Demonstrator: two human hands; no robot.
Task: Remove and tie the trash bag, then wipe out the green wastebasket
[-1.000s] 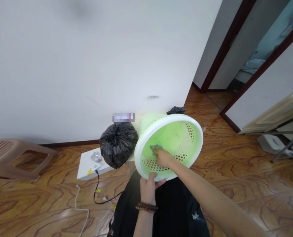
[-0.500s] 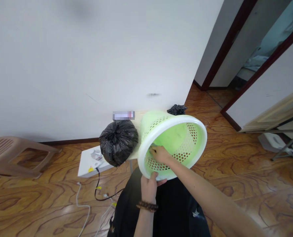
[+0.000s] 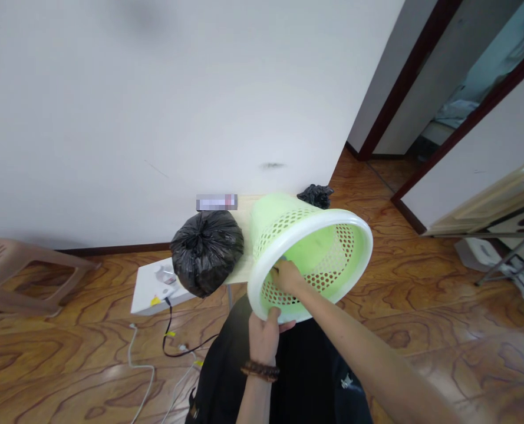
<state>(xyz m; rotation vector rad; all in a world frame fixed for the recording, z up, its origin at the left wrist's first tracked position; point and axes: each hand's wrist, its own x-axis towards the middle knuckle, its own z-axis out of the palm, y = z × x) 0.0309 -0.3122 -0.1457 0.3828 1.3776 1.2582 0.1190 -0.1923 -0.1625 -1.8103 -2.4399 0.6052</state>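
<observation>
A light green wastebasket (image 3: 273, 218) with a white rim and perforated sides lies tilted, its mouth facing me. My left hand (image 3: 265, 337) grips the lower rim, thumb over the edge and fingers beneath. Inside the basket, my right hand (image 3: 287, 278) is closed against the left inner wall; a small bluish bit shows by its fingers, but what it holds is hidden. To the left sits a full, knotted black garbage bag (image 3: 207, 253). Behind the basket, on the right, lies a crumpled black plastic bag (image 3: 316, 195).
A pale wooden tabletop (image 3: 244, 203) carries the basket and bags against the white wall. A white box (image 3: 149, 288) with cables stands lower left, near a brown plastic stool (image 3: 62, 271). White cords (image 3: 142, 366) trail over the wood floor. A doorway (image 3: 421, 112) opens at right.
My right hand has shifted slightly along the inside wall of the basket. The left hand keeps its grip on the rim. The view has turned a little to the right.
</observation>
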